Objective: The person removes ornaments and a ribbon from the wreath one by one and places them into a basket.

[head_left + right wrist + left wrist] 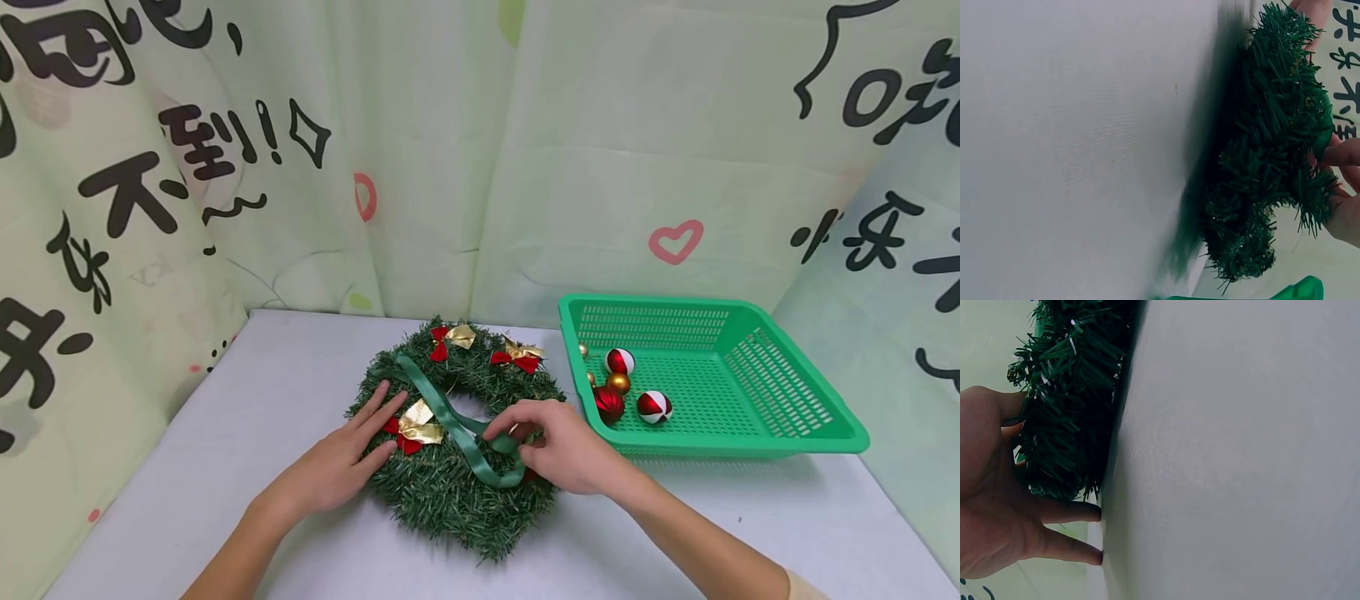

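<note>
A green artificial wreath [465,508] lies flat on the table, decorated with red and gold bows [420,423]. A green satin ribbon [435,400] runs across it and loops near its right side. My right hand [562,446] pinches the ribbon between thumb and fingers over the wreath's right part. With fingers spread and fairly straight, my left hand [341,467] rests on the left side of the wreath beside a bow. In the left wrist view, two fingertips [1088,512] of that hand touch the table. Part of the right hand is hidden in the right wrist view.
A green plastic basket [757,446] stands at the right, close to the wreath. Inside it are several red, white and gold baubles [655,407]. The white table [217,417] ends at a pale printed curtain [465,167] behind and at the sides.
</note>
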Motion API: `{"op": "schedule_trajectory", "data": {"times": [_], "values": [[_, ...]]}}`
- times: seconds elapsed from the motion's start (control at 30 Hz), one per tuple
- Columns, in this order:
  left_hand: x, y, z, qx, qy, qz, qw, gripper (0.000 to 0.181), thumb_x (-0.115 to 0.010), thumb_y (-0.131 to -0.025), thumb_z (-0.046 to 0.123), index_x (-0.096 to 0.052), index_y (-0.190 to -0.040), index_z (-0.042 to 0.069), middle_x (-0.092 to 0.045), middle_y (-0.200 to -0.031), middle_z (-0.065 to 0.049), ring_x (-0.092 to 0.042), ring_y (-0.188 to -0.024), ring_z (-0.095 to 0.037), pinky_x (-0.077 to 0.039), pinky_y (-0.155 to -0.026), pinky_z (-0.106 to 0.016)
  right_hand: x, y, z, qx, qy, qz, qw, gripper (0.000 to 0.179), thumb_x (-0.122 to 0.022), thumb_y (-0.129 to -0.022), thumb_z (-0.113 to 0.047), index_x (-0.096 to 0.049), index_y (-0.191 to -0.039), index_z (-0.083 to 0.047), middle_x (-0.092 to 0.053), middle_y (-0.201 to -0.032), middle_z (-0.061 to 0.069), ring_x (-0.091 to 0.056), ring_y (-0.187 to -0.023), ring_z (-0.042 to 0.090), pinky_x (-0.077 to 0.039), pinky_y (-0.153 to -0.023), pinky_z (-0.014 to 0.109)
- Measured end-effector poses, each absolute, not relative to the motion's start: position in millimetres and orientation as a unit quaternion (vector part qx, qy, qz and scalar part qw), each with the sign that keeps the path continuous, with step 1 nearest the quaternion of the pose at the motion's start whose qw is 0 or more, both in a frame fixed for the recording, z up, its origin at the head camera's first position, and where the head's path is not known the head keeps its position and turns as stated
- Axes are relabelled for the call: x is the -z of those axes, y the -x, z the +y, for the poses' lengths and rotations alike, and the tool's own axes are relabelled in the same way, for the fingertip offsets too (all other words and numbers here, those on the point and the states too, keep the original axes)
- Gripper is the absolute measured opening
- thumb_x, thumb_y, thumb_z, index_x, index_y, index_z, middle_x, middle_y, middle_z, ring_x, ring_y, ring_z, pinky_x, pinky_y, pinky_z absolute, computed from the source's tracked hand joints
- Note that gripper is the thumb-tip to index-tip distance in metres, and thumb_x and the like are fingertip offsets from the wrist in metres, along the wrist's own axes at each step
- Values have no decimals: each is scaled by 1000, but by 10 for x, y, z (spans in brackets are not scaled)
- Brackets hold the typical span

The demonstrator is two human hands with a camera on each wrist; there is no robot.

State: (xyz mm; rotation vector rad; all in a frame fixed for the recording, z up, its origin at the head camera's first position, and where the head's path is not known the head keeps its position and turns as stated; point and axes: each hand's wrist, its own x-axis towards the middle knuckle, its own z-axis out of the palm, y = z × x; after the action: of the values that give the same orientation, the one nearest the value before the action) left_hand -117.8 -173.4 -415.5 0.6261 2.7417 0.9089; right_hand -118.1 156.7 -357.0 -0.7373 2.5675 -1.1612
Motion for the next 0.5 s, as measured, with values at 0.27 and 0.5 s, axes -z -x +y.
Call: {"op": "schedule_trajectory", "data": {"times": [0.27,0.5], "values": [[4147,1178,-1735,-305,-211,924,93,66,-42,-112,48,-11,-169,36,1,-177,-1,-37,-149,-50,-39,-110,-71,3592,1201,1584,422,244,863,129,37,-68,-87,9,-80,-109,-18,-75,-111,-1,-69,-95,17,-55,-74,26],[4133,1176,-1727,-307,-212,923,94,66,-42,-112,47,-11,-169,35,1,-177,-2,-38,-149,-50,-40,-109,-71,3584,1210,1592,443,241,851,150,43,-61,-85,16,-80,-107,-15,-74,-117,3,-67,-91,22,-47,-66,24]]}}
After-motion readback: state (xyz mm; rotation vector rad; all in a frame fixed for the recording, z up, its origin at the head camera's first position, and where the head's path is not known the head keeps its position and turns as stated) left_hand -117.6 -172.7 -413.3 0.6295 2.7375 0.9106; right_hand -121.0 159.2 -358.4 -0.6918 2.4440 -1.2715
